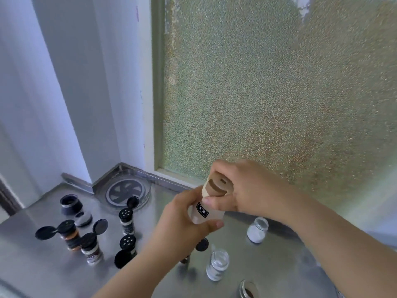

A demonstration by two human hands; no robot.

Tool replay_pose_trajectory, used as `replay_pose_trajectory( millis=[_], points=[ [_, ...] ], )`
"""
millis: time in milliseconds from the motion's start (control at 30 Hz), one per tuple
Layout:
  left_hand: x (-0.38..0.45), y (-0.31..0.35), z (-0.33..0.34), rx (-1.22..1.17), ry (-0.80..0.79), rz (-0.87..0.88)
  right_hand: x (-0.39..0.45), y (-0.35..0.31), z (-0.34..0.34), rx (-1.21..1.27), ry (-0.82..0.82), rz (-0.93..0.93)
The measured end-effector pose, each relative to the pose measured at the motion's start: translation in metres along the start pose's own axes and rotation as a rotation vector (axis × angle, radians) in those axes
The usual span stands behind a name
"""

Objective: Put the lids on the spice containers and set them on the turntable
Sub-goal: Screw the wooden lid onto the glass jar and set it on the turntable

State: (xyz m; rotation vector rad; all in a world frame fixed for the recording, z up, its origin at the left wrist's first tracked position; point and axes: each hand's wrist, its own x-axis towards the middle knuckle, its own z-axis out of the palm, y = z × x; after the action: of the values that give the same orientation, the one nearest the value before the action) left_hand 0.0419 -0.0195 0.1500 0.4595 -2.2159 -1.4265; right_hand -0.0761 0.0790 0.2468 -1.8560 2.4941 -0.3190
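Grip: a frosted spice container (200, 214) is held up over the counter, its body wrapped by the left hand (182, 220), while its tan lid (217, 186) is clasped from above by the curled fingers of the right hand (247, 188).
Window: a pebbled, frosted pane (279, 93) is seen filling the background behind the hands.
Counter: a steel worktop (32, 265) is shown carrying all the loose jars.
Turntable: a round clear turntable (125, 191) with a dark spoked centre is set in the back corner, well apart from the held container.
Black-capped shakers: four small jars (90, 246) are grouped at left, their flip caps hinged open over perforated tops.
Glass jars: two uncapped jars of white powder (257, 230) (217, 265) are stood at right; a third (248, 290) is cut off by the lower edge.
Dark pot: an open black pot (71, 204) is placed beside a grey lid (83, 219).
Label: a small black label (203, 210) with white characters is carried on the held container; the writing cannot be read.
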Motion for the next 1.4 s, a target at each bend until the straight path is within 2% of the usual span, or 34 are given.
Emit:
replay_pose_trajectory(
  millis=[267, 367, 467, 567, 800, 1033, 1267, 1400],
  points=[
    [0.004, -0.044, -0.053, 0.158, 0.100, -0.120, 0.051, -0.032, 0.053, 0.134, 0.027, -0.040],
    [0.016, -0.065, -0.090, 0.255, 0.075, -0.158, 0.094, -0.051, 0.076, 0.125, 0.042, -0.036],
    [0.029, -0.086, -0.145, 0.261, 0.154, -0.191, 0.153, -0.060, 0.105, 0.121, 0.052, 0.000],
    [0.037, -0.117, -0.204, 0.307, 0.225, -0.243, 0.221, -0.066, 0.140, 0.143, -0.034, 0.069],
    [0.051, -0.210, -0.286, 0.409, 0.233, -0.316, 0.344, -0.089, 0.250, 0.124, -0.220, 0.138],
    [0.063, -0.264, -0.307, 0.361, 0.152, -0.351, 0.380, -0.100, 0.312, 0.197, -0.311, 0.176],
    [0.069, -0.291, -0.311, 0.369, 0.100, -0.452, 0.378, -0.097, 0.322, 0.224, -0.322, 0.170],
    [0.068, -0.301, -0.309, 0.374, 0.090, -0.505, 0.370, -0.092, 0.315, 0.254, -0.434, 0.145]
  ],
)
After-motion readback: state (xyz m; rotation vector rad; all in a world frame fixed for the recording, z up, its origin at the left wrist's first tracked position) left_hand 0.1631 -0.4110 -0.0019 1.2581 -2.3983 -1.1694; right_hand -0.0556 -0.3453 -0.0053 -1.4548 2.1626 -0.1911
